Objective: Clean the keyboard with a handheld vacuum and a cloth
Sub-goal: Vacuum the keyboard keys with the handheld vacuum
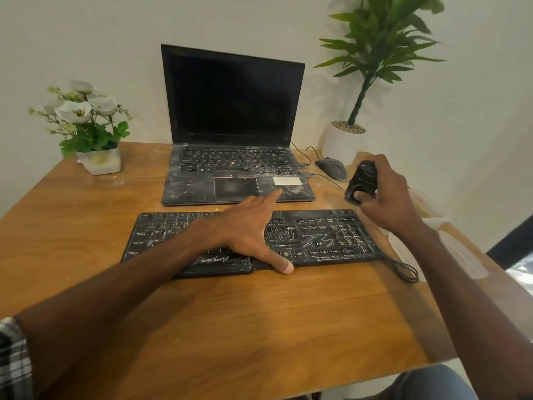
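The right grip [386,197] curls around a black handheld vacuum [362,180] just beyond the right end of the dusty keyboard [331,238]; the left grip [248,229], fingers spread, lies over its middle on the desk [86,215].

Bare table [86,226] lies open in front of the keyboard [331,241] and to its left, so passage there is easy. Behind, the open laptop [233,174] leaves only a narrow strip. Rightward a mouse [331,168], a looped cable [403,269] and a white cloth [474,262] crowd the edge — and the right hand [386,197], gripping the handheld vacuum [362,183], hangs there too.
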Available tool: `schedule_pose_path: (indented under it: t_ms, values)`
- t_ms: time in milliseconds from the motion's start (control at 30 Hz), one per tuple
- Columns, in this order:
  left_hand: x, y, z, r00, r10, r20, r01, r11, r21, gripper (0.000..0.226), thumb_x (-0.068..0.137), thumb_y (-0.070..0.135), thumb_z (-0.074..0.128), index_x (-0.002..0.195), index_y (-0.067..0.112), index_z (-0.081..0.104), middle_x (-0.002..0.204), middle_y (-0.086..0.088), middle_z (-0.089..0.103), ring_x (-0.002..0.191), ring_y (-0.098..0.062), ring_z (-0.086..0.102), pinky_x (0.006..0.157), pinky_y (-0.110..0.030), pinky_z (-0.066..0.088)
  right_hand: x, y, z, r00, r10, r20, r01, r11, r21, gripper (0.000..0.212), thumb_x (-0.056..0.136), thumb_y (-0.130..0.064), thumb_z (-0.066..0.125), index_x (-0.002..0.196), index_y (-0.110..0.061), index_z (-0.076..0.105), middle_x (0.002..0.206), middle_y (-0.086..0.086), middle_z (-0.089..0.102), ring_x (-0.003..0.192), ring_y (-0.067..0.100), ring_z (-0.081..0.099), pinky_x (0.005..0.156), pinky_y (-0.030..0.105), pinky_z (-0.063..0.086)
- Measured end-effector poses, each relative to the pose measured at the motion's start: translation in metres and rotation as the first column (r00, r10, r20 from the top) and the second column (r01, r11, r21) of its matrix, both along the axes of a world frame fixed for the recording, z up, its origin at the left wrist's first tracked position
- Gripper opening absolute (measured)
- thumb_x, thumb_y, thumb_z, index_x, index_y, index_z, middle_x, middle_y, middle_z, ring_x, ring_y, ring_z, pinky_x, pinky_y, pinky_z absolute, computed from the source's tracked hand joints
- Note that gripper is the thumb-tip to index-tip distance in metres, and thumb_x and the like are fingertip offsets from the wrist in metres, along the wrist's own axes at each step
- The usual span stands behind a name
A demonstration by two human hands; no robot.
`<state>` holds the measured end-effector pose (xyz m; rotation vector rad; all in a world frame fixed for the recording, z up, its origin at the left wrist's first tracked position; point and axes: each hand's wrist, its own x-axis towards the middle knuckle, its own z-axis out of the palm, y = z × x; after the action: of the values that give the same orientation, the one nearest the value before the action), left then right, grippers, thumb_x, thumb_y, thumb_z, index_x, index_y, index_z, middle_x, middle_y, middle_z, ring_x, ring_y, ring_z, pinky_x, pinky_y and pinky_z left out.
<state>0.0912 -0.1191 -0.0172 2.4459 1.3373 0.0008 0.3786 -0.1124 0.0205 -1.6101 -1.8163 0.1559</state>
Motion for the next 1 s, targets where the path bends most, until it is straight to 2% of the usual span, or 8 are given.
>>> schedule_pose_path:
  t_ms: [133,333,533,600,667,733,867,1000]
  values:
    - [0.000,0.000,-0.001,1.000,-0.001,0.002,0.001,1.000,0.000,0.162,0.051,0.091,0.078,0.162,0.027,-0.020,0.175,-0.002,0.003,0.159,-0.029,0.013,0.125,-0.056,0.028,0.010,-0.013,0.000,1.000,-0.023,-0.012,0.023,1.000,-0.014,0.062,0.078,0.003,0.079,0.128,-0.014,0.045,0.112,0.003,0.057,0.100,0.021,0.056,0.075,0.020,0.042]
    - [0.001,-0.002,0.002,1.000,0.004,0.000,-0.004,1.000,-0.009,0.159,0.054,0.088,0.080,0.164,0.026,-0.017,0.175,-0.003,0.006,0.159,-0.029,0.014,0.126,-0.053,0.027,0.012,-0.022,-0.008,0.998,-0.055,-0.020,0.054,0.998,-0.037,0.059,0.081,-0.001,0.077,0.130,-0.011,0.046,0.108,0.002,0.058,0.097,0.022,0.057,0.080,0.027,0.041]
    - [0.002,-0.004,0.004,1.000,0.007,-0.002,-0.007,1.000,-0.012,0.159,0.055,0.086,0.081,0.164,0.023,-0.016,0.175,-0.004,0.003,0.160,-0.030,0.012,0.126,-0.054,0.025,-0.003,-0.021,-0.013,0.998,-0.070,-0.004,0.070,0.995,-0.072,0.059,0.082,-0.001,0.076,0.130,-0.011,0.044,0.105,0.000,0.057,0.094,0.018,0.055,0.062,0.006,0.034]
    - [0.002,-0.005,0.005,1.000,0.007,-0.006,-0.008,1.000,-0.007,0.159,0.055,0.086,0.080,0.165,0.022,-0.015,0.175,-0.004,0.003,0.160,-0.029,0.011,0.126,-0.054,0.025,-0.003,-0.021,-0.008,0.998,-0.065,-0.027,0.062,0.993,-0.101,0.057,0.081,-0.002,0.078,0.128,-0.011,0.046,0.101,-0.003,0.056,0.094,0.017,0.054,0.061,0.006,0.035]
    - [0.002,-0.005,0.005,1.000,0.008,-0.008,-0.008,1.000,-0.008,0.158,0.056,0.085,0.081,0.165,0.022,-0.015,0.176,-0.003,0.001,0.160,-0.029,0.010,0.127,-0.054,0.024,0.002,-0.022,0.000,0.992,-0.093,-0.081,0.083,0.989,-0.122,0.057,0.081,-0.004,0.079,0.128,-0.011,0.047,0.100,-0.005,0.056,0.098,0.018,0.054,0.065,0.015,0.037]
    - [0.002,-0.006,0.005,1.000,0.008,-0.010,-0.008,1.000,-0.010,0.158,0.056,0.085,0.081,0.165,0.022,-0.015,0.176,-0.003,0.000,0.160,-0.029,0.008,0.127,-0.055,0.023,0.005,-0.023,0.003,0.991,-0.126,-0.052,0.121,0.988,-0.096,0.060,0.081,-0.002,0.078,0.132,-0.009,0.046,0.106,-0.001,0.055,0.099,0.020,0.054,0.072,0.022,0.040]
    - [0.002,-0.006,0.005,1.000,0.010,-0.011,-0.010,1.000,-0.008,0.157,0.057,0.084,0.081,0.165,0.022,-0.014,0.175,-0.003,0.002,0.160,-0.029,0.011,0.127,-0.054,0.024,-0.010,-0.029,-0.008,0.995,-0.103,-0.007,0.102,0.990,-0.094,0.061,0.081,0.003,0.074,0.132,-0.011,0.043,0.105,0.000,0.056,0.094,0.016,0.056,0.060,0.006,0.038]
    - [0.002,-0.004,0.004,1.000,0.009,-0.006,-0.009,1.000,-0.014,0.158,0.055,0.086,0.080,0.165,0.023,-0.014,0.176,-0.003,0.001,0.160,-0.029,0.009,0.128,-0.053,0.022,-0.013,-0.025,-0.008,0.998,-0.056,-0.041,0.050,0.989,-0.136,0.060,0.081,-0.002,0.077,0.130,-0.014,0.044,0.107,0.000,0.058,0.089,0.011,0.057,0.057,0.009,0.041]
